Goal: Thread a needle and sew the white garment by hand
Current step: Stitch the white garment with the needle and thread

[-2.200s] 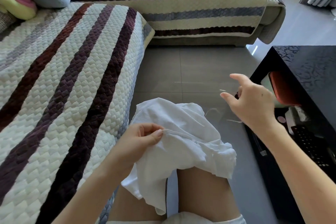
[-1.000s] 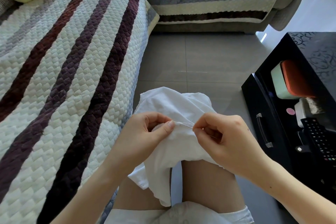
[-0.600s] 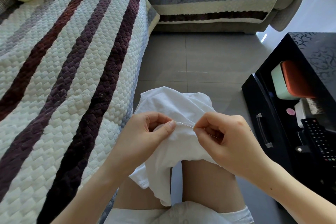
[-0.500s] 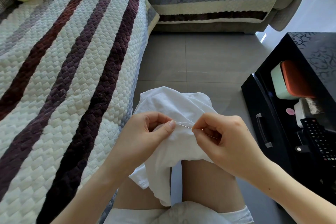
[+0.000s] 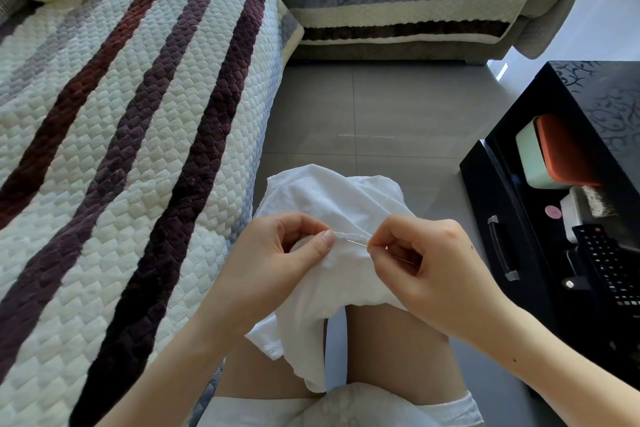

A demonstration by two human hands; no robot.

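The white garment [image 5: 332,198] lies bunched over my knees. My left hand [image 5: 277,263] pinches a folded edge of it between thumb and fingers. My right hand [image 5: 426,270] pinches a thin metal needle [image 5: 356,243] between thumb and forefinger, its tip lying in the fabric fold just right of my left thumb. A faint thread runs back past my right fingers; its far end is too fine to follow.
A striped quilted sofa [image 5: 121,149] fills the left side and the back. A black low table [image 5: 595,107] stands at the right with an open drawer [image 5: 498,246], holding an orange and green box [image 5: 554,152] and a remote control [image 5: 609,267]. Grey floor tiles [image 5: 374,107] lie ahead.
My right hand came back from an outstretched pull at the right to the garment edge, and now holds the needle against the fold. My left hand has kept its pinch on the fabric.
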